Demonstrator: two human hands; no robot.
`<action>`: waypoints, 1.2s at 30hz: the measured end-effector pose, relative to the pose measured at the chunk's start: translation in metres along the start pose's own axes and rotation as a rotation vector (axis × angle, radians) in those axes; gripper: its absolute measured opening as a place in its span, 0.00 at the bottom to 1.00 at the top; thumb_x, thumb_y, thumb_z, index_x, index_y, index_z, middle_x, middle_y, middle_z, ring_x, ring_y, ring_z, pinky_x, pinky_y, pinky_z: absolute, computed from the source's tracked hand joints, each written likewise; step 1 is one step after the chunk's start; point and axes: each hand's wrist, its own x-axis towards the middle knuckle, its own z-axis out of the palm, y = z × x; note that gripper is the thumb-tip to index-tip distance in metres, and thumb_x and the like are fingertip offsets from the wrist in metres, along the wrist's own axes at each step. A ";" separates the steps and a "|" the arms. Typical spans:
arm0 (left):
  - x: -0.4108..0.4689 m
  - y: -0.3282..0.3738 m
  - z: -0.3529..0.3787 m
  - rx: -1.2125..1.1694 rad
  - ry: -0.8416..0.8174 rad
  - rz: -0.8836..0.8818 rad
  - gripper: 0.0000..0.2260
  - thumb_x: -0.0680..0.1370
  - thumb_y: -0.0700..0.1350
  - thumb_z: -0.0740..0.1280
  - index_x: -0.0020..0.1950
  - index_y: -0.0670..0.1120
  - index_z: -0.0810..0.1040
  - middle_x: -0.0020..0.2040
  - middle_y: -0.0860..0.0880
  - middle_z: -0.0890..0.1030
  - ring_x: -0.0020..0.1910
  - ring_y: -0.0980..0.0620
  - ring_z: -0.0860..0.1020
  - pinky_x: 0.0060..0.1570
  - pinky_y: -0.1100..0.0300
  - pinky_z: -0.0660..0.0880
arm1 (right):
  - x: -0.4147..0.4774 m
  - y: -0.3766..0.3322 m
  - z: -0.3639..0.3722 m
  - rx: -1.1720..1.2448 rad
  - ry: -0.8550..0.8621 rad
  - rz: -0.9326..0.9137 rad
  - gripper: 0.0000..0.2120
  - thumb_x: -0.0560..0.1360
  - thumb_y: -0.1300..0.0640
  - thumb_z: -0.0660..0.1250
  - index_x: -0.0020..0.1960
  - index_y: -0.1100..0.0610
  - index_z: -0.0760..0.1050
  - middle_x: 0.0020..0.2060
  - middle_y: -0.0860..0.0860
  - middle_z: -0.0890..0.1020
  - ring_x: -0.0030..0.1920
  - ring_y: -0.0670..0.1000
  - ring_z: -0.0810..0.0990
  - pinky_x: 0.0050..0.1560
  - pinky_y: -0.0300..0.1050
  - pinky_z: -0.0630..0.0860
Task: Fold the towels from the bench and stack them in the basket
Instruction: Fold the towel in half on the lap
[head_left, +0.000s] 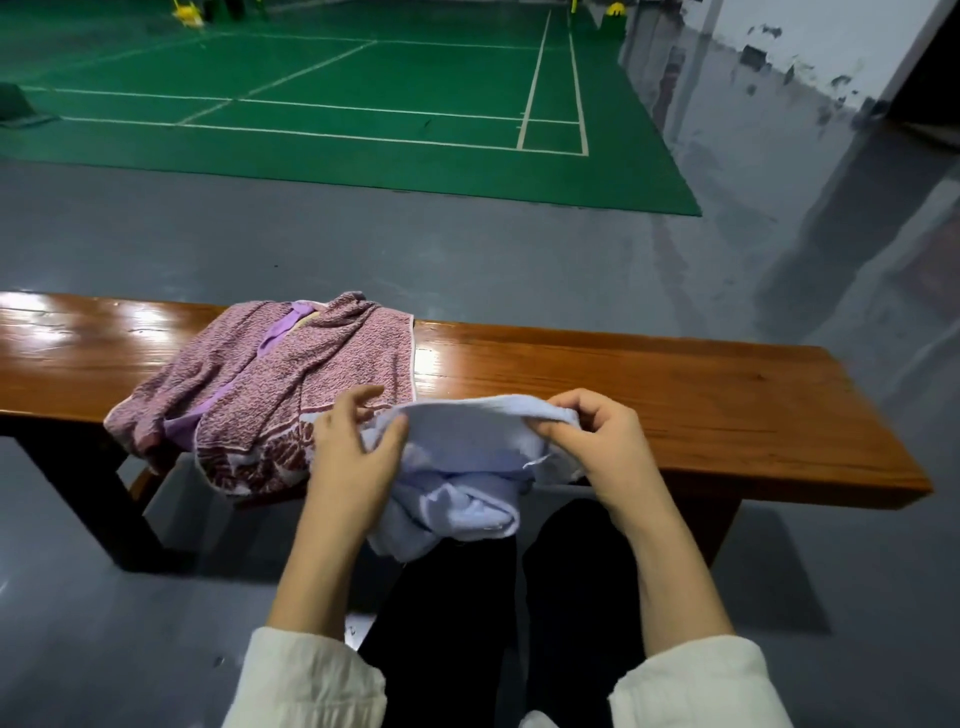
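A pale blue towel (467, 452) hangs bunched over the near edge of the wooden bench (701, 395). My left hand (353, 452) pinches its upper left edge between thumb and fingers. My right hand (592, 436) grips the upper right edge with curled fingers. The top edge is stretched between both hands, and the rest droops toward my knees. A crumpled red-and-white patterned towel (311, 379) lies on the bench to the left, with a purple cloth (280, 327) tucked among its folds. No basket is in view.
The long glossy bench stands on a grey floor (467, 249). Beyond it lies a green court mat with white lines (363, 104). A wall (831, 47) runs along the far right. My dark-trousered legs (467, 623) are below the bench edge.
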 end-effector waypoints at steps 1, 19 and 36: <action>-0.002 0.005 0.005 -0.051 -0.022 -0.021 0.14 0.76 0.45 0.65 0.60 0.51 0.72 0.57 0.49 0.70 0.50 0.56 0.71 0.52 0.62 0.66 | 0.001 -0.001 0.004 0.052 0.035 0.011 0.08 0.71 0.65 0.72 0.37 0.56 0.77 0.33 0.51 0.77 0.31 0.41 0.74 0.30 0.33 0.70; -0.033 0.050 0.039 -0.446 -0.184 0.265 0.12 0.72 0.32 0.66 0.47 0.47 0.81 0.47 0.52 0.83 0.47 0.62 0.80 0.48 0.71 0.72 | -0.001 -0.005 0.012 0.693 -0.025 0.177 0.13 0.65 0.62 0.70 0.47 0.67 0.79 0.43 0.63 0.83 0.42 0.58 0.82 0.41 0.44 0.80; -0.034 0.060 0.053 0.239 0.027 0.494 0.13 0.70 0.55 0.68 0.31 0.49 0.73 0.28 0.55 0.70 0.31 0.53 0.71 0.32 0.59 0.65 | -0.011 -0.005 -0.009 0.451 -0.154 0.145 0.22 0.74 0.46 0.59 0.48 0.64 0.81 0.47 0.64 0.84 0.49 0.57 0.83 0.50 0.46 0.79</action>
